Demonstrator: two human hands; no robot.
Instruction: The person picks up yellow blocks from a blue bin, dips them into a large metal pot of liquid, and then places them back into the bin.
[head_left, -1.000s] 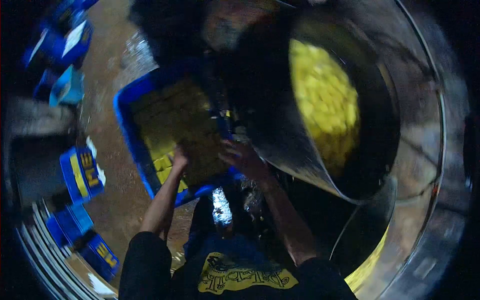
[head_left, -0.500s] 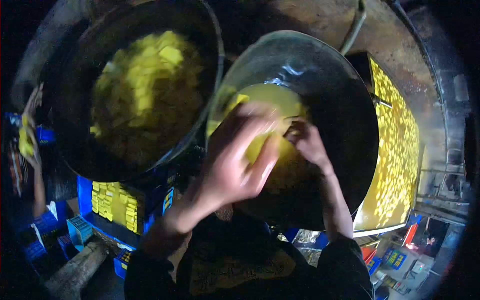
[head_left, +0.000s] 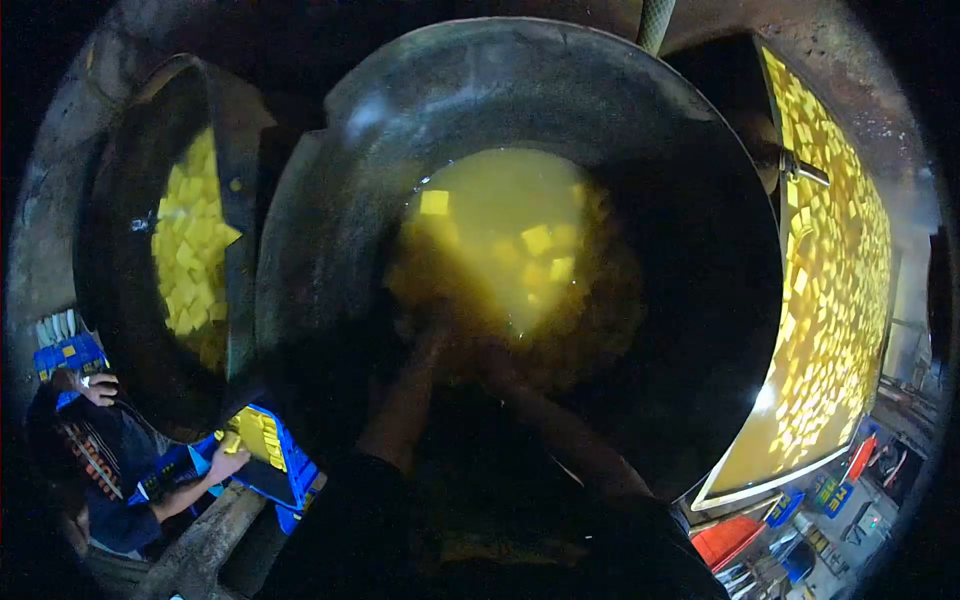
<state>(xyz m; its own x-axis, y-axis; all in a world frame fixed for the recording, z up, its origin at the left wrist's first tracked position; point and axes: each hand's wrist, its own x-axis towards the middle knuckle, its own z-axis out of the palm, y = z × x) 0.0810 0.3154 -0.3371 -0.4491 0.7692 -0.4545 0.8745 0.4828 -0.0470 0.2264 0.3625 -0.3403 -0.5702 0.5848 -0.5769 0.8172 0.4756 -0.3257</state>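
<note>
A large dark wok [head_left: 350,130] fills the middle, with cloudy yellow liquid in its bottom. Yellow cubes [head_left: 537,239] float in that liquid. My left hand [head_left: 436,330] reaches down into the near side of the liquid, its fingers hidden in shadow and murk. Close beside it, to the right, my right hand [head_left: 495,365] dips into the same liquid, its fingers likewise out of sight. Whether either hand holds anything cannot be made out.
Another wok [head_left: 120,250] with yellow pieces stands left. A wide tray [head_left: 740,492] of yellow pieces in liquid lies right. At lower left a co-worker's hand [head_left: 228,462] touches yellow pieces at a blue crate [head_left: 290,455]. A red container [head_left: 725,543] sits lower right.
Both my hands have gone from above the wok down into its liquid. The view has shifted left, so the middle wok looks larger and the co-worker shows more fully.
</note>
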